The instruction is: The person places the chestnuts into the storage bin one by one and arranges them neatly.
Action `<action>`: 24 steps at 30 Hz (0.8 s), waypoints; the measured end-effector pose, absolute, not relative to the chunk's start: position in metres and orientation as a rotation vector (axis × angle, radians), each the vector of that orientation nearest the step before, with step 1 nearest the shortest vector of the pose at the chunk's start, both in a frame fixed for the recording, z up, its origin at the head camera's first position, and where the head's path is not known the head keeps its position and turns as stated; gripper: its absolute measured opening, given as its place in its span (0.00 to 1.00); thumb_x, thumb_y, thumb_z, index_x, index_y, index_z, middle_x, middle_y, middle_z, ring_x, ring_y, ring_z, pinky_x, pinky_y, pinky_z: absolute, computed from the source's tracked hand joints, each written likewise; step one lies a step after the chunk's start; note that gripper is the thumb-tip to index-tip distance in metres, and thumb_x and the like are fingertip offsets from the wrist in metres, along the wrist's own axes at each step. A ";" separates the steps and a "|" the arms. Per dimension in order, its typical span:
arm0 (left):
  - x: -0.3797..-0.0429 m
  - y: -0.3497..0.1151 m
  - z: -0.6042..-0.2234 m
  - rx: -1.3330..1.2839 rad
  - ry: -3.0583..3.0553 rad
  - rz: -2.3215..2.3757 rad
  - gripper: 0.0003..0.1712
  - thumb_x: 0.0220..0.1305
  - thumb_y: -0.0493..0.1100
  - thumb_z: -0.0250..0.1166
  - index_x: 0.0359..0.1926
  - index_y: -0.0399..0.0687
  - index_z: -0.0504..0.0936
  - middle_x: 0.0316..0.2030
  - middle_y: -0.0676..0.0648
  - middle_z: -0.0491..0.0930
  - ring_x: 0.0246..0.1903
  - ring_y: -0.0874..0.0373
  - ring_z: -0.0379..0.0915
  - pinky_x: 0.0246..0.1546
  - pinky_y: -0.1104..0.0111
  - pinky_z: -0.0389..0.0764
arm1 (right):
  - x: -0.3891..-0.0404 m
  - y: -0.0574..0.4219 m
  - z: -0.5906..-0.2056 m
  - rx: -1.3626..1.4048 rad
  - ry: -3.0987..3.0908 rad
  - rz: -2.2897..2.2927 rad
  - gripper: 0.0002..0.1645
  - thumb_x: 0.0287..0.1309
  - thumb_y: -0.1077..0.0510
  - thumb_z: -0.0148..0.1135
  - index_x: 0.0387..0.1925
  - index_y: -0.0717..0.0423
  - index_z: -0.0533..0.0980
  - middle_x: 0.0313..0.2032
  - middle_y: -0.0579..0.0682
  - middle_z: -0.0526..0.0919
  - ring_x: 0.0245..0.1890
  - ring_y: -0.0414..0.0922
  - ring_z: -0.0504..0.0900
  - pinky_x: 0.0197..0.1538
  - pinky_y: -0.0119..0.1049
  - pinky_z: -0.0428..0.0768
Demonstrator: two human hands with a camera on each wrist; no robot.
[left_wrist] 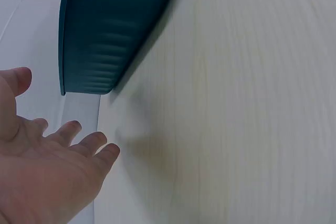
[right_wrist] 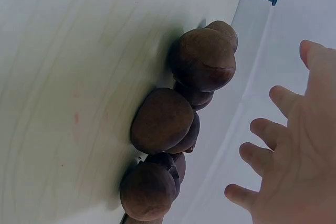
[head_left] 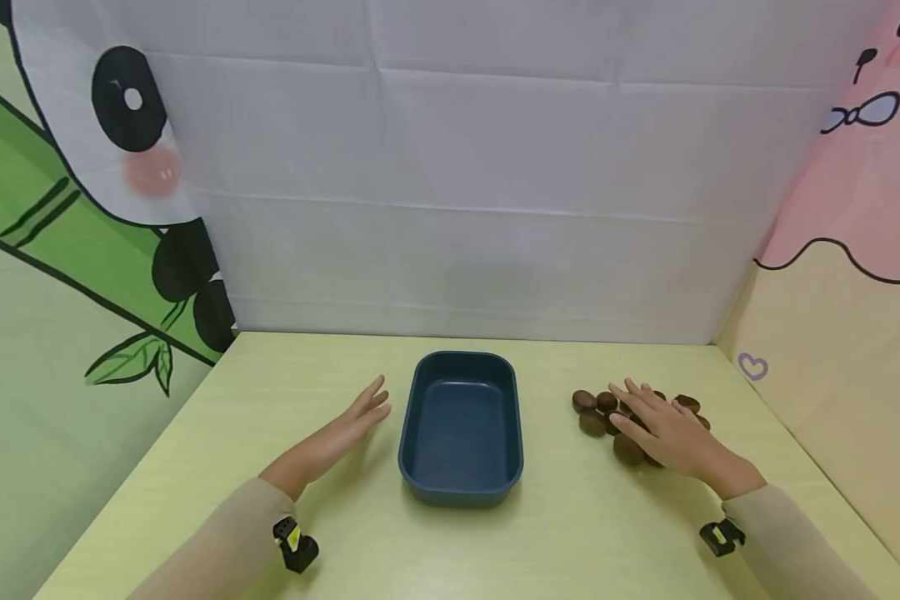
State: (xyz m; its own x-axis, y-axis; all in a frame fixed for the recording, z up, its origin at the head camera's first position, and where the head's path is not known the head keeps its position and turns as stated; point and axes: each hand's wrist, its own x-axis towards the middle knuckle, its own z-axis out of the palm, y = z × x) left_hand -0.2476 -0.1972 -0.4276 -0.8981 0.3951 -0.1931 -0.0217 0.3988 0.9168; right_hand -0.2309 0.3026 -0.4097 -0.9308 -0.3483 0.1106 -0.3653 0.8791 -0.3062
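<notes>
A dark blue rectangular tub (head_left: 461, 487) stands in the middle of the table with nothing inside it. To its right lies a loose pile of brown chestnuts (head_left: 592, 422), partly hidden by my right hand (head_left: 671, 433). In the right wrist view the fingers are spread and apart from the chestnuts (right_wrist: 161, 120), holding nothing. My left hand (head_left: 339, 436) hovers beside the tub's left side, fingers extended and palm facing it. The left wrist view shows this hand (left_wrist: 52, 166) holding nothing, apart from the tub's side wall (left_wrist: 110, 30).
The pale yellow table (head_left: 330, 550) meets a white cloth backdrop (head_left: 450, 267) at its far edge. Cartoon-printed panels flank it, with a green and black design (head_left: 120, 250) on the left and a pink figure (head_left: 847, 192) on the right. Each sleeve carries a small black wrist device (head_left: 295, 544).
</notes>
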 end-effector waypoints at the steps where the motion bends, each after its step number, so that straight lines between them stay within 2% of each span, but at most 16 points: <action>1: -0.248 -0.195 -0.428 0.317 2.262 1.526 0.46 0.73 0.68 0.48 0.80 0.70 0.34 0.79 0.47 0.42 0.76 0.44 0.38 0.71 0.41 0.42 | -0.231 0.303 -0.410 0.569 -2.992 0.508 0.38 0.75 0.37 0.44 0.76 0.53 0.59 0.74 0.64 0.56 0.73 0.66 0.54 0.62 0.76 0.52; 5: -0.252 -0.187 -0.431 0.268 2.191 1.634 0.41 0.77 0.62 0.48 0.81 0.62 0.41 0.78 0.42 0.49 0.75 0.42 0.45 0.72 0.45 0.47 | -0.231 0.303 -0.408 0.586 -2.977 0.525 0.38 0.75 0.38 0.44 0.76 0.54 0.60 0.74 0.64 0.56 0.73 0.66 0.54 0.62 0.76 0.53; 12: -0.258 -0.176 -0.438 0.218 2.083 1.807 0.35 0.78 0.48 0.51 0.78 0.45 0.50 0.74 0.33 0.56 0.73 0.37 0.49 0.71 0.45 0.51 | -0.233 0.302 -0.410 0.616 -2.948 0.550 0.37 0.76 0.40 0.45 0.75 0.56 0.60 0.74 0.65 0.58 0.72 0.66 0.55 0.61 0.76 0.54; 17: -0.260 -0.171 -0.442 0.172 2.028 1.885 0.34 0.76 0.45 0.54 0.76 0.41 0.55 0.68 0.34 0.67 0.70 0.38 0.58 0.71 0.46 0.52 | -0.234 0.303 -0.409 0.650 -2.914 0.572 0.36 0.76 0.42 0.47 0.75 0.58 0.61 0.73 0.65 0.59 0.71 0.67 0.57 0.62 0.75 0.57; 24: -0.263 -0.164 -0.443 0.113 1.966 1.954 0.32 0.75 0.43 0.54 0.74 0.38 0.57 0.65 0.33 0.70 0.67 0.41 0.65 0.71 0.50 0.57 | -0.235 0.304 -0.406 0.675 -2.869 0.678 0.35 0.77 0.45 0.47 0.74 0.62 0.61 0.72 0.67 0.60 0.70 0.68 0.60 0.62 0.72 0.62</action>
State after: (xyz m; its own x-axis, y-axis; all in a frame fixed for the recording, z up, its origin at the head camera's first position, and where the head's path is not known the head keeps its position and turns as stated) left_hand -0.2630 -0.1644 -0.4431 -0.9298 0.3090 -0.1998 -0.1979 0.0378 0.9795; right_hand -0.2345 0.3041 -0.4061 -0.8937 -0.3960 0.2111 -0.4486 0.8004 -0.3976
